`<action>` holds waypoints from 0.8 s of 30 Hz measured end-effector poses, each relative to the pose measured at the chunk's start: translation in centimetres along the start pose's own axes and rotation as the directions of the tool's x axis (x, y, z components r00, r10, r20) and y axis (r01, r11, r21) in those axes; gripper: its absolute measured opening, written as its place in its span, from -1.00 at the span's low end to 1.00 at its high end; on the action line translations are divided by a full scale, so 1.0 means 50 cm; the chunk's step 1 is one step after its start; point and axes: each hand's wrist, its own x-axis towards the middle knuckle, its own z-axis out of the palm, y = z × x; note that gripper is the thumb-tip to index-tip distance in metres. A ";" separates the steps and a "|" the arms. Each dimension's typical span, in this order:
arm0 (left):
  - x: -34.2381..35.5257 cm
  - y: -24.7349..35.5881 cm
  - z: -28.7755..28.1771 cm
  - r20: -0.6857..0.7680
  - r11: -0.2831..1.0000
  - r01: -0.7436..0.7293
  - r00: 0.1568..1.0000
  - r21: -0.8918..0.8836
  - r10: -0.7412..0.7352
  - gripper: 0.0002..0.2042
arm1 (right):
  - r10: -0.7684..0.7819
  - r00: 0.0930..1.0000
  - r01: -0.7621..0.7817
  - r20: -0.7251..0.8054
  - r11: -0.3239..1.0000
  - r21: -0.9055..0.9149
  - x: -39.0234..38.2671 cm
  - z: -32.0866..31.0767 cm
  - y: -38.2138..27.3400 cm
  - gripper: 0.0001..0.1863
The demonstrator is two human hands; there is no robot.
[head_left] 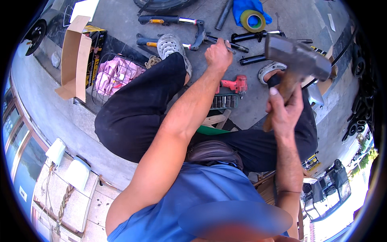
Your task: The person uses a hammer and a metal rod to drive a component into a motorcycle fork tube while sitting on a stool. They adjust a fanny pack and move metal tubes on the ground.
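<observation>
A heavy grey steel hammer with a brown wooden handle (pixel 296 60) is raised above the concrete floor (pixel 278 20), gripped by the right hand (pixel 284 111). The left hand (pixel 218 54) is closed on a thin metal rod (pixel 236 46) (lower down). An open brown cardboard box (pixel 74 56) stands far left, a yellow tape roll (pixel 252 20) ahead.

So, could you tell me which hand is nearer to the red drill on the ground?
Left. The left hand grips a metal tool just above the red drill, while the right hand is raised off to the drill's right, holding a hammer.
</observation>
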 end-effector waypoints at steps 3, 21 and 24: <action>0.012 -0.014 -0.005 -0.007 1.000 -0.005 1.000 -0.012 0.004 -0.69 | -0.127 0.985 0.107 -0.115 0.980 -0.168 -0.026 0.084 0.108 -0.60; 0.083 -0.188 0.017 -0.157 0.882 -0.327 0.944 -0.340 0.290 -0.72 | -0.194 0.979 0.188 0.059 0.761 -0.620 0.017 0.200 0.127 -0.57; 0.105 -0.168 -0.002 -0.080 0.944 -0.290 0.957 -0.158 0.280 -0.72 | -0.283 0.957 0.274 0.064 0.811 -0.517 -0.001 0.236 0.083 -0.55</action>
